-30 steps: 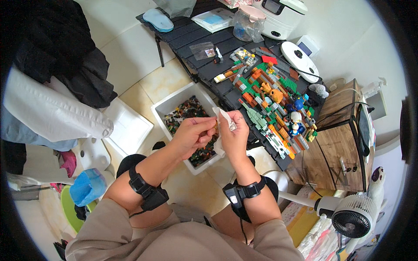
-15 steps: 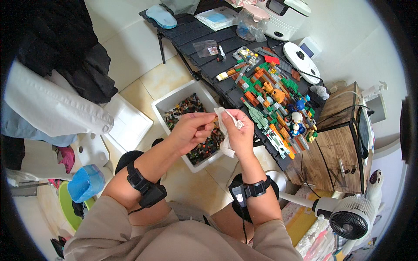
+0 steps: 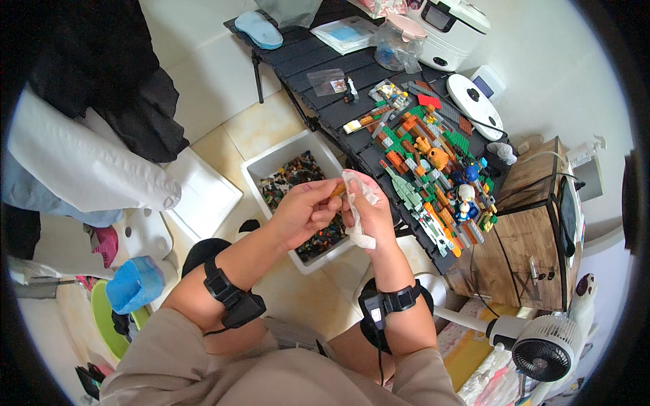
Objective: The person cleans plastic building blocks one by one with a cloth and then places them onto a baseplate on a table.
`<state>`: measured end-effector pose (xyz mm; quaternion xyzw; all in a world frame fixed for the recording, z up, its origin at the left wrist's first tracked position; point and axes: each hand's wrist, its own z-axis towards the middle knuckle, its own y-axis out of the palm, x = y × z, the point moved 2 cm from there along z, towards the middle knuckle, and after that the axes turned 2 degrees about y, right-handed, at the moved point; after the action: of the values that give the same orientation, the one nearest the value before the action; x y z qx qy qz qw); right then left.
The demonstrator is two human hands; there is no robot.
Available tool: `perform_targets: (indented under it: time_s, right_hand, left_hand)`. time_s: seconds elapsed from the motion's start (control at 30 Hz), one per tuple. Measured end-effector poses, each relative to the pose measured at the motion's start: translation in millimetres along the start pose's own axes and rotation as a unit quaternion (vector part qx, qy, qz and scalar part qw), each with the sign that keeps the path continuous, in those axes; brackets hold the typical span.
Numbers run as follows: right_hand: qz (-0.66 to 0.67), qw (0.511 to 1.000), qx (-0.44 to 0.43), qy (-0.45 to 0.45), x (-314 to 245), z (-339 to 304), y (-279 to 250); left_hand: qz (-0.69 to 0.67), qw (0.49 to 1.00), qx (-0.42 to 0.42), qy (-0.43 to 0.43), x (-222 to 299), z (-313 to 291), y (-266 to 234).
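Between the fingertips of my left hand (image 3: 302,215) is a small orange-brown toy brick (image 3: 338,190). My right hand (image 3: 371,211) is closed round a crumpled white wipe (image 3: 363,238), which it presses against the brick's other end. Both hands meet above a white bin (image 3: 330,260) on the floor, full of many-coloured loose toy bricks (image 3: 298,172). Part of the bin lies hidden under my hands and forearms.
A black slatted table (image 3: 288,64) stands to the right, bearing assembled brick pieces (image 3: 413,155) and small figures (image 3: 467,196). Beyond are a white cooker (image 3: 447,34) and a wooden cabinet (image 3: 535,237). A white fan (image 3: 542,355) is lower right; a white lid (image 3: 203,196) lies left.
More of the orange-brown brick shows between my hands now. My right fingers have shifted on the wipe. The whole scene sits slightly further right and lower.
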<state>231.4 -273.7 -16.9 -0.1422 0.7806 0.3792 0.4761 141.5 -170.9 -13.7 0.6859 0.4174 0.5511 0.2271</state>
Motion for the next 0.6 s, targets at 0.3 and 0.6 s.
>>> perform_targets:
  time_s: [0.3, 0.6]
  right_hand:
    - [0.103, 0.987, -0.083, 0.090, -12, -3, -10]
    - [0.010, 0.990, -0.117, 0.075, -11, -8, -8]
  left_hand:
    - [0.424, 0.880, -0.060, 0.204, 18, -4, 7]
    - [0.491, 0.832, -0.052, 0.252, 25, -10, 13]
